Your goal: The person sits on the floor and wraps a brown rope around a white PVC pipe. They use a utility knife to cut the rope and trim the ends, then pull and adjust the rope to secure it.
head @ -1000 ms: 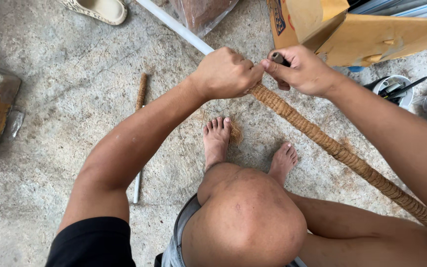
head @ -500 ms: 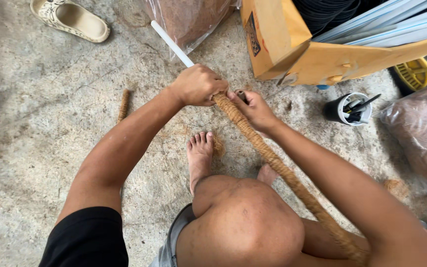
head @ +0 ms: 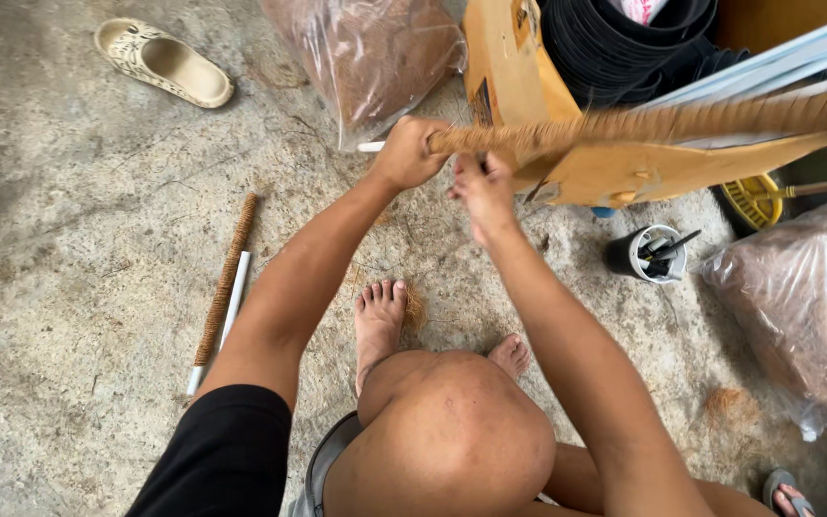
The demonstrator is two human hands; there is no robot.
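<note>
Two hands meet on one long pole wrapped in brown coir rope [head: 662,123], which is held up in the air, almost level. The left hand [head: 408,153] is clenched around the pole near its bare white end [head: 371,146], and this short white tip sticks out just past the fist. The right hand [head: 482,188] is just beside the left one, a little nearer to the person, and its fingers are closed at the underside of the wrapped part; whether it pinches the rope or something small, I cannot tell. From the hands the wrapped pole runs far to the right and passes in front of a yellow cardboard box [head: 624,168], which stands behind the right hand. A stack of black plastic pots [head: 614,48] lies in that box. Beyond the left hand there is a clear plastic bag of brown fibre [head: 375,53]. Right of the right hand, on the concrete floor [head: 78,220], stands a small black cup with tools [head: 645,253], and further right lies another bag of fibre [head: 801,306]. Left of the left arm, on the floor, lies a second pole partly wrapped in coir [head: 224,287]. Far to the left of the hands lies a beige slipper [head: 165,61]. Below the hands are the person's bare feet [head: 380,321] and one knee.
</note>
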